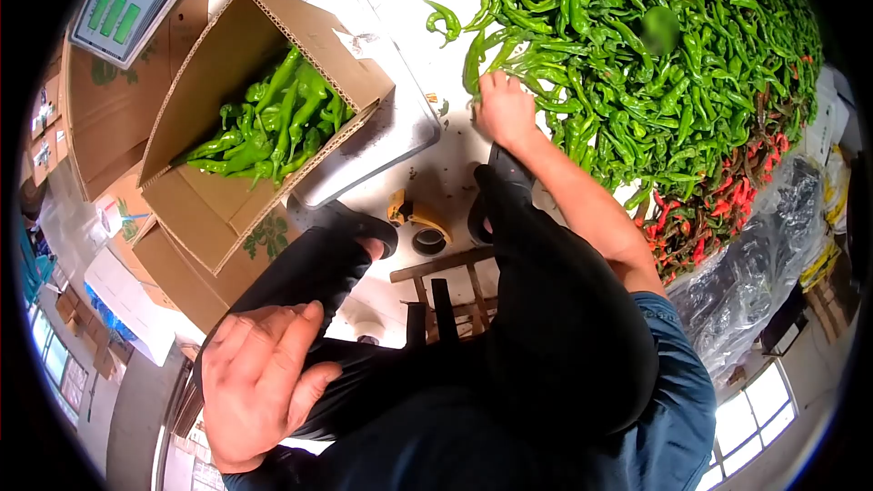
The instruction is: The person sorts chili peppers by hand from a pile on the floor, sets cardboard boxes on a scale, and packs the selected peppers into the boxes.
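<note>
At the left edge of a large pile of green peppers (627, 64), my right hand (506, 109) reaches down with its fingers curled against the nearest peppers; what its fingertips hold is too hidden to make out. My left hand (264, 373) rests over my left thigh, its thumb apart from the fingers and nothing in it. An open cardboard box (191, 100) stands tilted at the upper left, part filled with green peppers (273, 123). Neither hand touches the box.
A scale display (136, 0) is at the top left. Under the box lies a white tray (400, 100). A yellow tape dispenser (418, 218) is between my feet. Red and dark peppers (718, 209) edge the pile, beside clear plastic sheeting (746, 255).
</note>
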A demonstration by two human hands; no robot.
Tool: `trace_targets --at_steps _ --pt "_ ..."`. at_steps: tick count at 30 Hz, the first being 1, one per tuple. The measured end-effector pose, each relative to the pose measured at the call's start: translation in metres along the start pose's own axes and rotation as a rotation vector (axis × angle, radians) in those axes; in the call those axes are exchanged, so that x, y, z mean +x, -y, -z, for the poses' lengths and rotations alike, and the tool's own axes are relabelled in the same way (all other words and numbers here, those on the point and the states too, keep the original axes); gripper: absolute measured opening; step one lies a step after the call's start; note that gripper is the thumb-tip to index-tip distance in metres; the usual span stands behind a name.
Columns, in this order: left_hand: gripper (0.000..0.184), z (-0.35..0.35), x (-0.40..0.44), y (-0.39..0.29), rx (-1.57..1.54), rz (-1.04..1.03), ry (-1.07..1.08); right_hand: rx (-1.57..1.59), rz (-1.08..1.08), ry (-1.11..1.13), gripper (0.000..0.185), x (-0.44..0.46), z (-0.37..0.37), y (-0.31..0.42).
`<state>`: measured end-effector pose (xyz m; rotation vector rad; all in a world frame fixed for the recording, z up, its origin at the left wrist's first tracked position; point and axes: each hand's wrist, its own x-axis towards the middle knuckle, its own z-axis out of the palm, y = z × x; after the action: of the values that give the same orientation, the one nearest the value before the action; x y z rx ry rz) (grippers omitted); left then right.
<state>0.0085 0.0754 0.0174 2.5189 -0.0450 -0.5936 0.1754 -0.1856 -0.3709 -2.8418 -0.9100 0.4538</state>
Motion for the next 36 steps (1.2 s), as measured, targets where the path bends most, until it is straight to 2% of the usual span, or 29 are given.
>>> trace_targets --at_steps 1,2,5,9,11,13,16,19,21,23,27,29,31,33,34,36 --pt "0.052 0.002 0.002 -0.001 0.001 -0.022 0.026 -0.099 0.013 0.073 0.029 -0.006 -0.007 0.002" --pt "0.050 0.004 0.004 -0.003 0.004 -0.043 0.051 -0.091 0.050 -0.018 0.025 -0.008 -0.011 0.002" --pt "0.050 0.004 0.009 -0.005 0.000 -0.082 0.081 -0.047 0.090 -0.031 0.020 -0.002 -0.025 -0.005" --pt "0.050 0.001 0.010 -0.004 -0.030 -0.072 0.081 0.182 0.144 -0.040 0.017 0.009 -0.029 -0.031" --pt "0.049 0.001 0.009 -0.005 -0.049 -0.061 0.080 0.453 0.179 -0.164 0.018 0.006 -0.021 -0.042" --pt "0.049 0.003 0.009 -0.004 -0.054 -0.070 0.080 0.568 0.118 -0.161 0.015 0.008 -0.002 -0.048" --pt "0.051 0.006 0.007 -0.006 -0.026 -0.096 0.091 0.762 0.020 -0.272 0.013 0.002 0.029 -0.046" --pt "0.053 0.006 0.005 -0.005 -0.019 -0.116 0.085 0.920 -0.038 -0.325 0.012 0.001 0.084 -0.040" --pt "0.053 0.006 0.002 -0.005 -0.024 -0.132 0.082 0.932 0.076 -0.441 0.011 0.004 0.133 -0.026" --pt "0.053 0.006 0.000 -0.005 -0.027 -0.154 0.072 0.885 0.280 -0.510 0.006 0.010 0.197 0.007" --pt "0.050 0.005 -0.004 -0.008 -0.035 -0.201 0.055 0.770 0.911 -0.550 0.007 0.043 0.291 0.090" --pt "0.048 0.004 -0.007 -0.010 -0.025 -0.221 0.041 0.707 1.098 -0.360 0.007 0.055 0.310 0.139" --pt "0.047 0.004 -0.010 -0.012 -0.003 -0.238 0.025 0.442 1.121 -0.210 0.014 0.061 0.308 0.189" --pt "0.047 0.007 -0.011 -0.010 0.011 -0.265 0.012 0.131 1.056 0.092 0.029 0.058 0.302 0.219" --pt "0.047 0.009 -0.012 -0.009 0.017 -0.278 0.005 0.225 1.063 -0.128 0.044 0.050 0.288 0.213" --pt "0.052 0.016 -0.012 -0.013 -0.022 -0.237 -0.001 0.320 1.122 -0.440 0.042 0.060 0.297 0.188"
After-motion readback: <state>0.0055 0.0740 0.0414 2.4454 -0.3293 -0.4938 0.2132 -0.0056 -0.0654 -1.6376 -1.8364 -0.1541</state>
